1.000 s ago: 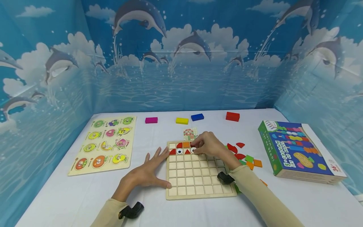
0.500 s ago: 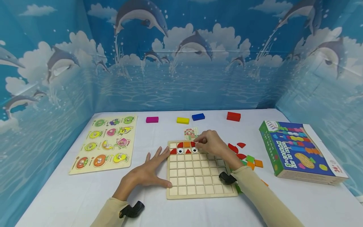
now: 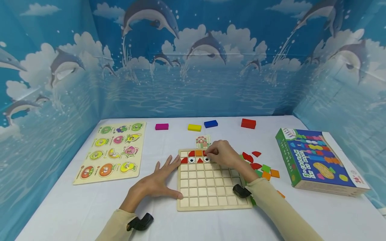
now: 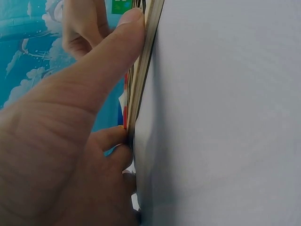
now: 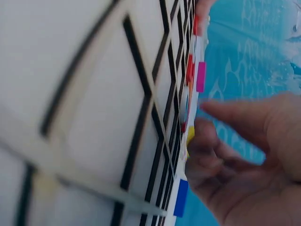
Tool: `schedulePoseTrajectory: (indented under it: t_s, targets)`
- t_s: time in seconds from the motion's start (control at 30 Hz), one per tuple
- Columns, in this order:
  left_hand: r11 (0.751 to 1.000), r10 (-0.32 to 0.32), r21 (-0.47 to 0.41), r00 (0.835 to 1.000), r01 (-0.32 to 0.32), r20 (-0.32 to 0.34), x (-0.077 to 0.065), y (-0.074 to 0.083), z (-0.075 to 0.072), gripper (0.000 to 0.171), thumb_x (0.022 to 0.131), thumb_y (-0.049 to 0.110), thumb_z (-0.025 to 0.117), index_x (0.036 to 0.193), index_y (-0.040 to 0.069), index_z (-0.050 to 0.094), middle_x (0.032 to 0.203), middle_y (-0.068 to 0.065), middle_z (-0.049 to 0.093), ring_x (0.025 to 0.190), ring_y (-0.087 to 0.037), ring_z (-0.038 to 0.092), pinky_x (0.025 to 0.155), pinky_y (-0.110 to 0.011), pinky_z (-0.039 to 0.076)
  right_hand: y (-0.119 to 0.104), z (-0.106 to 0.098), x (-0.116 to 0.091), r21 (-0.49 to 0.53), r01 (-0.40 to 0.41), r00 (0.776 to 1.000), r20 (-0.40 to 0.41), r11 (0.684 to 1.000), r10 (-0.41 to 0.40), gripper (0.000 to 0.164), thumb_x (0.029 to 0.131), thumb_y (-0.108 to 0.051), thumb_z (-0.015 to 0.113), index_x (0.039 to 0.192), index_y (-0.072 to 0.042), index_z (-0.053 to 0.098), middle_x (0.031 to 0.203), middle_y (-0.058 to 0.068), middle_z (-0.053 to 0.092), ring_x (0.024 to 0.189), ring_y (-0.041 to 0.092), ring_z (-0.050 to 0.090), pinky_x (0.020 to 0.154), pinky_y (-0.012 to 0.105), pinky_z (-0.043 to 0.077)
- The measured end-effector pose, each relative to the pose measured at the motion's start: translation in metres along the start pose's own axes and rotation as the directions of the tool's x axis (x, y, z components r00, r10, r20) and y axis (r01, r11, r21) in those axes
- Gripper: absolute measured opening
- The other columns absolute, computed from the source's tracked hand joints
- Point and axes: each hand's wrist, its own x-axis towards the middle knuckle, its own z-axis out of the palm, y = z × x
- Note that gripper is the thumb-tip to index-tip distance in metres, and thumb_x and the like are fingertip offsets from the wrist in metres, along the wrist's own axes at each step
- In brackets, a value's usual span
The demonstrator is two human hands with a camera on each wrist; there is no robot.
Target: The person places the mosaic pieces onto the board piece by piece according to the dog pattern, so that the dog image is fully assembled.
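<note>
The wooden grid board (image 3: 211, 211) lies flat, with tiles along its two far rows: an orange square (image 3: 199, 153), red quarter-circles, a red triangle (image 3: 200, 160) and two eye tiles (image 3: 191, 160). My right hand (image 3: 223, 154) reaches over the far rows, thumb and curled fingers at a red quarter-circle tile (image 3: 204, 153). In the right wrist view this hand (image 5: 244, 150) is blurred, its fingertips close together beside the board. My left hand (image 3: 156, 182) is spread at the board's left edge, thumb touching the near-left side; its thumb (image 4: 103, 66) lies along the edge in the left wrist view.
A pattern card (image 3: 203, 141) lies behind the board. Loose red, green and orange tiles (image 3: 266, 175) are scattered right of it. A fruit puzzle (image 3: 113, 150) lies left, a box (image 3: 319, 160) right. Magenta (image 3: 162, 127), yellow (image 3: 194, 128), blue (image 3: 210, 124) and red (image 3: 248, 123) blocks line the back.
My right hand shifted slightly away from the red quarter-circle tile, then came back to it, uncovering the right eye tile. My left hand stays in place at the board's edge.
</note>
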Motion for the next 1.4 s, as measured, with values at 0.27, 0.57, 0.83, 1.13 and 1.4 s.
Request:
schedulePoseTrajectory:
  t_s: [0.27, 0.57, 0.83, 1.13, 1.4]
  targets:
    - [1.000, 0.014, 0.002, 1.000, -0.014, 0.012, 0.000, -0.001, 0.001, 0.127, 0.076, 0.047, 0.098, 0.174, 0.017, 0.022, 0.182, 0.002, 0.006, 0.168, -0.025, -0.008, 0.133, -0.058, -0.011, -0.003, 0.009, -0.001, -0.015, 0.071, 0.995, 0.066, 0.997, -0.070, 0.011, 0.098, 0.002, 0.075, 0.101, 0.000, 0.085, 0.086, 0.002, 0.072, 0.071, 0.008, 0.050, 0.062, 0.024, 0.044]
    - [1.000, 0.011, 0.009, 1.000, -0.011, 0.012, 0.001, 0.000, 0.002, 0.128, 0.076, 0.048, 0.098, 0.174, 0.017, 0.022, 0.182, 0.003, 0.006, 0.168, -0.023, -0.008, 0.134, -0.056, -0.011, -0.007, 0.008, 0.001, 0.001, 0.123, 0.983, 0.136, 0.992, -0.122, 0.020, 0.102, 0.002, 0.069, 0.117, 0.002, 0.082, 0.084, 0.004, 0.069, 0.065, 0.009, 0.046, 0.061, 0.024, 0.039]
    - [0.999, 0.034, 0.009, 0.999, -0.034, 0.015, 0.001, -0.001, 0.002, 0.127, 0.077, 0.048, 0.098, 0.174, 0.015, 0.022, 0.182, 0.002, 0.006, 0.168, -0.025, -0.008, 0.133, -0.057, -0.012, -0.009, 0.007, 0.001, -0.023, 0.115, 0.981, 0.157, 0.993, -0.110, 0.020, 0.102, 0.004, 0.067, 0.114, 0.000, 0.083, 0.085, 0.005, 0.068, 0.070, 0.011, 0.048, 0.063, 0.025, 0.040]
    - [1.000, 0.014, 0.002, 1.000, -0.014, 0.013, 0.002, -0.001, 0.004, 0.128, 0.075, 0.048, 0.099, 0.174, 0.017, 0.022, 0.182, 0.003, 0.005, 0.168, -0.023, -0.008, 0.133, -0.056, -0.012, -0.006, -0.005, -0.005, 0.018, 0.121, 0.983, 0.135, 0.993, -0.122, 0.022, 0.102, 0.001, 0.069, 0.121, 0.001, 0.080, 0.091, 0.005, 0.070, 0.069, 0.011, 0.050, 0.063, 0.025, 0.044]
    - [1.000, 0.021, 0.003, 1.000, -0.021, -0.007, 0.001, -0.001, 0.003, 0.128, 0.075, 0.047, 0.099, 0.174, 0.016, 0.023, 0.182, 0.003, 0.007, 0.168, -0.024, -0.008, 0.133, -0.056, -0.013, 0.023, -0.058, -0.033, -0.026, 0.035, 0.999, 0.020, 0.999, -0.034, 0.028, 0.100, -0.004, 0.076, 0.127, 0.002, 0.077, 0.098, 0.004, 0.074, 0.082, 0.018, 0.066, 0.068, 0.027, 0.057]
